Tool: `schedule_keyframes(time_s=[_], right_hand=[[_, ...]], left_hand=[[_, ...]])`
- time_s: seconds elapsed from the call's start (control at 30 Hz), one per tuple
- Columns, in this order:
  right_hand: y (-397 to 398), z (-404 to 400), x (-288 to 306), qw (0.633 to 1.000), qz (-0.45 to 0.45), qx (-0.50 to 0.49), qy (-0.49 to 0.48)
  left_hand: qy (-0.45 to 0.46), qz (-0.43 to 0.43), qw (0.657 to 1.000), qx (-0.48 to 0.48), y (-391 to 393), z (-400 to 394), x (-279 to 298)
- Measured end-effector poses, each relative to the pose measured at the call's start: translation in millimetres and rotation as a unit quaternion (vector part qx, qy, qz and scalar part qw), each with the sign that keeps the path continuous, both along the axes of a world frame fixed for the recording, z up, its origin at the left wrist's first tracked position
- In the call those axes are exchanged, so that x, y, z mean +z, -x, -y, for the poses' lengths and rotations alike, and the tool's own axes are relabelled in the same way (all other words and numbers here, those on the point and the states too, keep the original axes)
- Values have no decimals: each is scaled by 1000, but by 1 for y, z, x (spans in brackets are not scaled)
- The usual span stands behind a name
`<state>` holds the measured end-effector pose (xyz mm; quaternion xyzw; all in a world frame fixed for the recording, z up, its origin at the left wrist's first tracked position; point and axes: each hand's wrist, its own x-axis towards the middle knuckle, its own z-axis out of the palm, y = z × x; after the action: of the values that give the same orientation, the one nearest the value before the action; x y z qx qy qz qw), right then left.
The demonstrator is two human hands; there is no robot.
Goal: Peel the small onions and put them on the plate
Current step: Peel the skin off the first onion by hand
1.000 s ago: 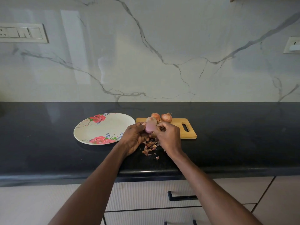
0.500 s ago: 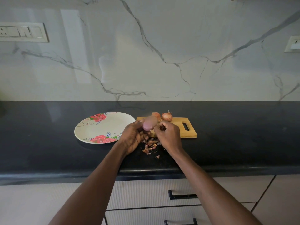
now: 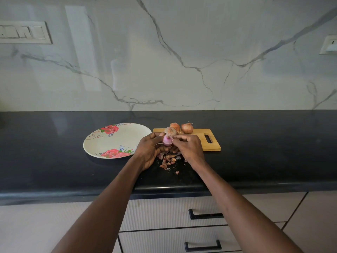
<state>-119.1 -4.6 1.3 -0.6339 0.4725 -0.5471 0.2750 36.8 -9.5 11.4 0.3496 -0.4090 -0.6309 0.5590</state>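
Peel scraps [image 3: 168, 160] heaped on black counter [image 3: 54, 161], just below hands. Left hand [image 3: 148, 149] cups onion [image 3: 167, 140], now turned so purple peeled top shows; half a second back, smoother side up. Right hand [image 3: 188, 147] pinches skin at its edge. Peeling nearly finished, by look. Beyond: plate [image 3: 116, 141] left, bare; three unpeeled onions [image 3: 187, 128] on cutting board [image 3: 209, 146].

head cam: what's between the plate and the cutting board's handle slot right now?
In the head view: the left hand and right hand holding the half-peeled onion, with three unpeeled onions on the board behind them.
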Motion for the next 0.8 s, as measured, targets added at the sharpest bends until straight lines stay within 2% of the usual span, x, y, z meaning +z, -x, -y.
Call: schedule_keyframes(time_s=[0.3, 0.67, 0.8], right_hand=[[-1, 2, -1, 1000, 4, -21, -9], [-1, 7, -3, 999, 28, -8, -22], [-1, 9, -4, 997, 49, 4, -58]], left_hand=[[32, 45, 998, 15, 2, 2, -4], [54, 15, 998, -2, 2, -1, -4], [52, 29, 998, -11, 3, 1, -5]])
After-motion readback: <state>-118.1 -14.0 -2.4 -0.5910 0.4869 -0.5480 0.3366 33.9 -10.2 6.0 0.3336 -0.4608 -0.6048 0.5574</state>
